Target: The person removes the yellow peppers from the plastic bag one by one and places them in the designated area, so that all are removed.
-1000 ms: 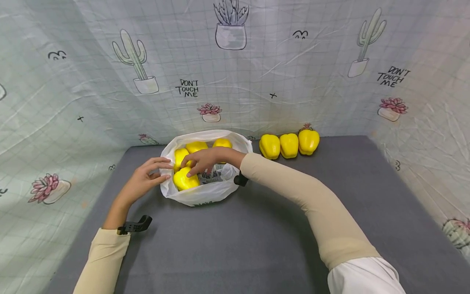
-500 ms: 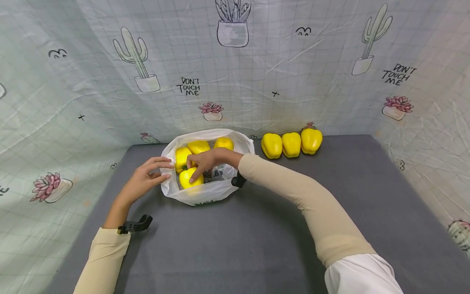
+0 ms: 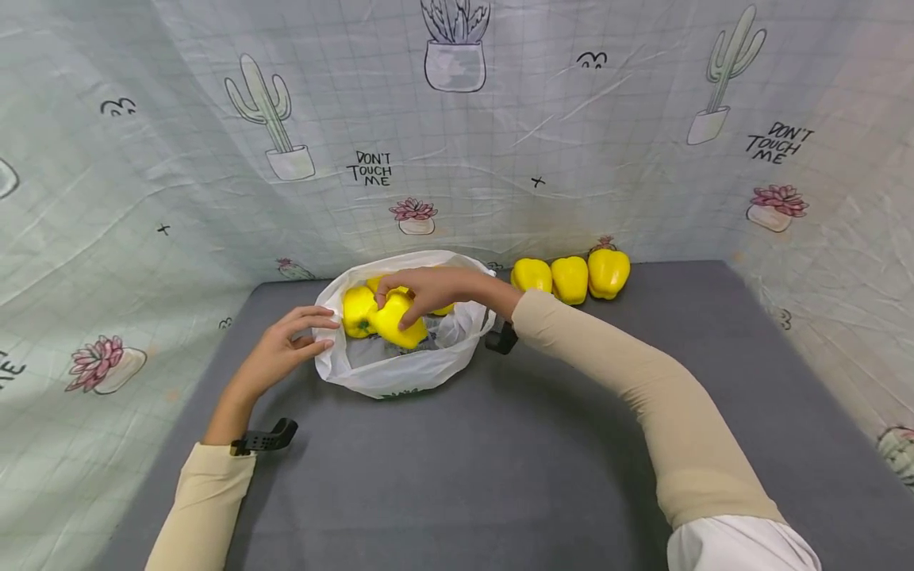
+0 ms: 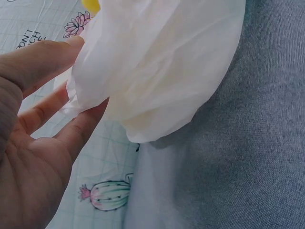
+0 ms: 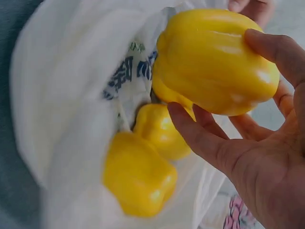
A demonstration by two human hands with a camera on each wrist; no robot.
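Note:
A white plastic bag [image 3: 385, 379] stands with its mouth open on the grey table. Over that mouth my right hand [image 3: 446, 287] grips a yellow bell pepper [image 3: 401, 323] between thumb and fingers, clearly seen as the pepper [image 5: 214, 62] in the right wrist view. Other bell peppers [image 5: 140, 174] lie inside the bag, partly covered by the hand in the head view. At the bag's left rim, my left hand [image 3: 282, 349] touches the plastic with extended, spread fingers. The left wrist view shows its thumb [image 4: 47, 59] against the bag's side [image 4: 157, 62].
Three yellow bell peppers [image 3: 570, 279] stand in a row at the table's back edge, right of the bag. A cloth [image 3: 571, 151] printed with cacti hangs behind and beside the grey table [image 3: 457, 476].
My right hand has taken hold of the front pepper in the bag, lifting and shifting it right toward the middle of the mouth. The left hand stays at the rim.

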